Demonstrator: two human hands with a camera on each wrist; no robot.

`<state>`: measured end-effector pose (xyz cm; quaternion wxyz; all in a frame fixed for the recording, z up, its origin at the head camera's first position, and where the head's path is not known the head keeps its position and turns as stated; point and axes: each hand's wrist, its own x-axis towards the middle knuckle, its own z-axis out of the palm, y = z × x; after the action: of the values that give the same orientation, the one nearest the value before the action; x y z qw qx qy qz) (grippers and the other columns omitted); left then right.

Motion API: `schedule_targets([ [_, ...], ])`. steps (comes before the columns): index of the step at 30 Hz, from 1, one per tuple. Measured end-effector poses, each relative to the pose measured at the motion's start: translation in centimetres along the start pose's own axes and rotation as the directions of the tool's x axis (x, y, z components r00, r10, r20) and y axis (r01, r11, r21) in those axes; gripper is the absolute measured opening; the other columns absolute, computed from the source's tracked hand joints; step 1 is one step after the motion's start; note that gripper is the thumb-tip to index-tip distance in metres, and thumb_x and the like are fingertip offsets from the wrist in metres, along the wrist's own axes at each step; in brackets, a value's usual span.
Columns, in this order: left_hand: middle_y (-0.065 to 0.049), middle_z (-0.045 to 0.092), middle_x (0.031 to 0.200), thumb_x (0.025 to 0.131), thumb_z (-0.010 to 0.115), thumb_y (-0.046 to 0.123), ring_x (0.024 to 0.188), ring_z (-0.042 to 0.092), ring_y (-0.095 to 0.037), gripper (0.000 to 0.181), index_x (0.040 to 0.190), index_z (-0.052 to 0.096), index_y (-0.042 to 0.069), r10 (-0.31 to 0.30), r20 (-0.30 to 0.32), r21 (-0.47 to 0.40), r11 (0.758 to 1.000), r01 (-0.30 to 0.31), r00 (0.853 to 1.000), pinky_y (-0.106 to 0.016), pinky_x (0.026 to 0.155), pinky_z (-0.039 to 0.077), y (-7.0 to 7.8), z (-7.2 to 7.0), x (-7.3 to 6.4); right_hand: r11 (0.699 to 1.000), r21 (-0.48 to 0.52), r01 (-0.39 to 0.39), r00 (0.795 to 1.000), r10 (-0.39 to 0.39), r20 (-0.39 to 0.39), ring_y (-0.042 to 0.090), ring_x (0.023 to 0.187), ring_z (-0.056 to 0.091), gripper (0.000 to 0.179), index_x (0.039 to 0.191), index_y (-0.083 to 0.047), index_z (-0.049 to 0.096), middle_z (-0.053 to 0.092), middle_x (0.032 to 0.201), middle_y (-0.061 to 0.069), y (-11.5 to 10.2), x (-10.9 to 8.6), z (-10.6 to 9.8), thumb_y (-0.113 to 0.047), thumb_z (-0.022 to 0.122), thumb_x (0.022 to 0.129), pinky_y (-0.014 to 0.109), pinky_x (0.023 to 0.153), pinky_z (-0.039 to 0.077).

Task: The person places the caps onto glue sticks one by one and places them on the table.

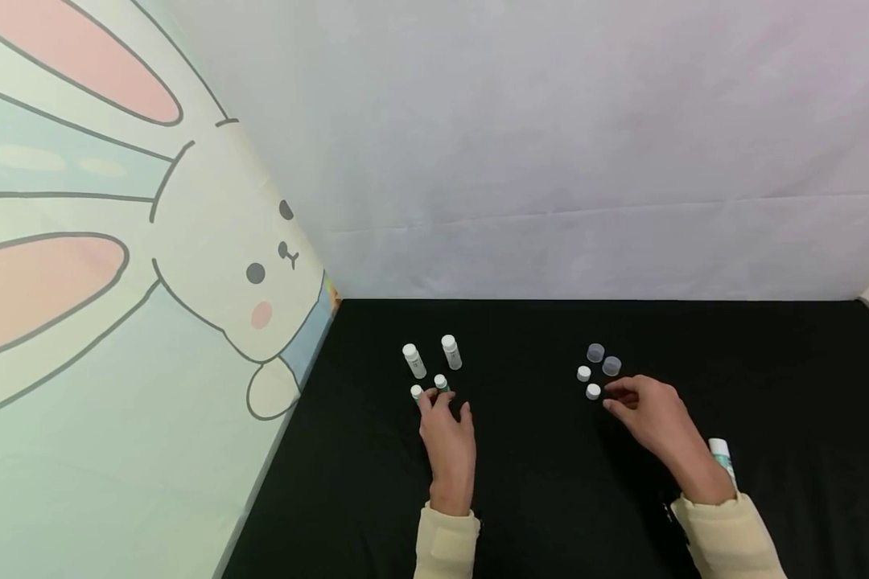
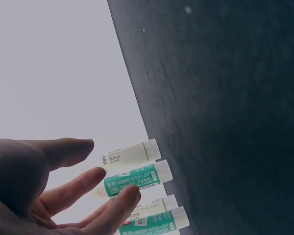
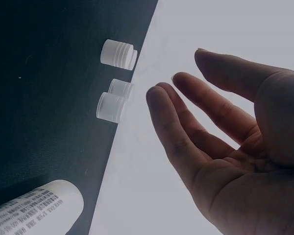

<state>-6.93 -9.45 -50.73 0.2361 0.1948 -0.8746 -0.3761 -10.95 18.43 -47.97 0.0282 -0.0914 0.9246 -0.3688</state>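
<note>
My left hand [image 1: 449, 446] is at two upright green-labelled glue sticks, the left one [image 1: 416, 392] and the right one [image 1: 441, 383]. Its fingers are loosely bent and spread at their tops, and overlap the green labels in the left wrist view. Behind them stand two pale glue sticks [image 1: 415, 362] [image 1: 452, 352] with white tops. To the right, my right hand [image 1: 652, 414] hovers beside a small white cap [image 1: 593, 392], thumb and fingers apart with nothing between them. Another white cap [image 1: 583, 373] and two clear caps [image 1: 595, 352] [image 3: 110, 107] sit just behind.
A further glue stick [image 1: 722, 458] with a white top stands beside the right wrist, partly hidden by it. Black cloth [image 1: 521, 482] covers the table. A pale wall [image 1: 550, 145] rises behind, and a rabbit-print panel [image 1: 203, 241] borders the left side.
</note>
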Motion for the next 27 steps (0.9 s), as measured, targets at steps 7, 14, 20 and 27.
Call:
schedule_targets([
  [7, -0.025, 0.057, 0.141, 0.092, 0.081, 0.001, 0.118, 0.066, -0.046, 0.029, 0.12, 0.074, -0.004, 0.007, -0.006, -0.013, 1.0, -0.007, 1.0, -0.055, 0.097, 0.057, -0.16, -0.03, 0.03, 1.0, -0.001, -0.005, 1.0, 0.005, -0.001, 0.041, 0.097, 0.072, 0.025, 0.118, 0.008, 0.073, 0.071, 0.111, 0.026, -0.01, -0.03, -0.13, -0.006, 0.075, 0.096, 0.053, 0.077, 0.06],
  [14, -0.032, 0.052, 0.15, 0.092, 0.08, 0.001, 0.129, 0.06, -0.05, 0.04, 0.13, 0.07, -0.005, 0.025, 0.013, 0.008, 1.0, -0.025, 1.0, -0.058, 0.104, 0.052, -0.35, 0.08, 0.25, 1.0, -0.003, -0.01, 1.0, 0.01, 0.008, 0.041, 0.097, 0.072, 0.026, 0.119, 0.008, 0.073, 0.071, 0.111, 0.026, 0.08, -0.04, -0.22, -0.006, 0.074, 0.097, 0.053, 0.078, 0.06],
  [20, -0.034, 0.053, 0.149, 0.092, 0.079, -0.001, 0.133, 0.057, -0.05, 0.04, 0.131, 0.07, -0.006, 0.046, 0.025, 0.039, 0.998, -0.047, 0.999, -0.059, 0.108, 0.049, -0.26, 0.13, 0.5, 1.0, -0.003, -0.008, 1.0, 0.008, 0.008, 0.041, 0.098, 0.071, 0.026, 0.119, 0.008, 0.073, 0.071, 0.113, 0.027, 0.19, -0.11, -0.26, -0.007, 0.074, 0.097, 0.053, 0.078, 0.06],
  [27, -0.029, 0.056, 0.147, 0.092, 0.079, -0.001, 0.122, 0.066, -0.044, 0.043, 0.133, 0.068, -0.007, 0.047, 0.048, 0.028, 0.998, -0.048, 0.998, -0.055, 0.102, 0.054, -0.19, 0.17, 0.62, 1.0, -0.003, -0.007, 1.0, 0.007, 0.001, 0.042, 0.098, 0.072, 0.026, 0.118, 0.008, 0.073, 0.07, 0.112, 0.027, 0.26, 0.01, -0.23, -0.006, 0.074, 0.097, 0.053, 0.077, 0.06],
])
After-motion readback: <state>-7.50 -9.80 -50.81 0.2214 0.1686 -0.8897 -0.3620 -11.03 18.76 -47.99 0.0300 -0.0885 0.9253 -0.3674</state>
